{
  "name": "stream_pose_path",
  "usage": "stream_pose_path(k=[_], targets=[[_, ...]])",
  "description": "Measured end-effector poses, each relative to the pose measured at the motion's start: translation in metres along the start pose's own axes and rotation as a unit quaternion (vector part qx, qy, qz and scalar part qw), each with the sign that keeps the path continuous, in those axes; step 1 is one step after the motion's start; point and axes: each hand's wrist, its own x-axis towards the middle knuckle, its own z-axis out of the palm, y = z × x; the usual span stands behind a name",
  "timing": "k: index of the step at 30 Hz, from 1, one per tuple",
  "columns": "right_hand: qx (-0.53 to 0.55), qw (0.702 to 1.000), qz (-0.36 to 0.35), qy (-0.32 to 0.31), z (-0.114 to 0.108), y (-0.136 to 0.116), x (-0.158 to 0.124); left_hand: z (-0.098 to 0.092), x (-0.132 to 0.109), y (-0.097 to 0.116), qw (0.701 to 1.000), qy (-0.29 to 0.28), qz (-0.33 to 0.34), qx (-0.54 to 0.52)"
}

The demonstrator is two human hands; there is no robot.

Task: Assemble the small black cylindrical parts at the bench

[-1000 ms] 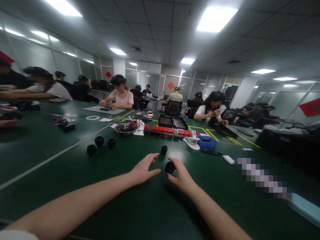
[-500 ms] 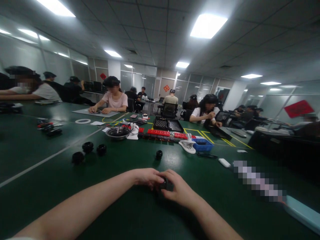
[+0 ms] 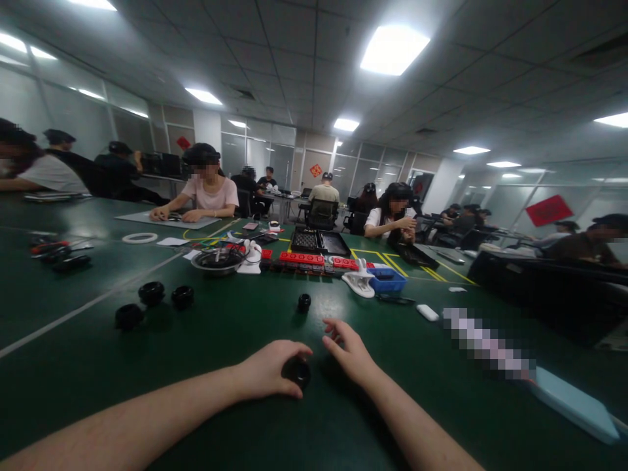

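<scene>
Black round part (image 3: 297,372) sits on the green counter (image 3: 206,340) near centre, left hand (image 3: 269,373) curled around it, fingers gripping its sides. Right hand (image 3: 349,350) just right of it, released, fingers loosely spread, holding nothing. Another small black part (image 3: 304,302) lies farther back; three more black parts (image 3: 152,293) sit far left.

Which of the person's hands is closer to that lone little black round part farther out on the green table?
The right hand: its fingertips are just short of the black part. The left hand sits farther back.
</scene>
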Motion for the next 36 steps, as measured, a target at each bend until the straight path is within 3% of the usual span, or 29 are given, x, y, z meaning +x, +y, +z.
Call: stream_pose_path(k=[6, 13, 20, 26, 31, 36], targets=[[-0.005, 1.000, -0.020, 0.020, 0.000, -0.003, -0.001, 0.004, 0.001, 0.007, 0.997, 0.046, 0.045, 0.049], [-0.015, 0.999, -0.039, 0.025, 0.002, 0.000, 0.000, 0.005, -0.001, 0.019, 0.982, -0.043, 0.075, 0.166], [-0.026, 0.999, -0.034, 0.033, 0.004, 0.000, 0.000, 0.014, 0.003, 0.030, 0.986, -0.022, 0.072, 0.146], [-0.036, 0.998, -0.026, 0.038, 0.004, 0.002, 0.000, 0.004, 0.005, 0.034, 0.977, -0.069, 0.084, 0.184], [-0.052, 0.998, -0.015, 0.030, 0.003, 0.002, 0.001, -0.013, -0.003, 0.030, 0.971, -0.083, 0.013, 0.222], [-0.057, 0.998, -0.007, 0.030, 0.001, 0.003, 0.002, -0.034, -0.027, 0.008, 0.972, -0.074, -0.097, 0.201]])
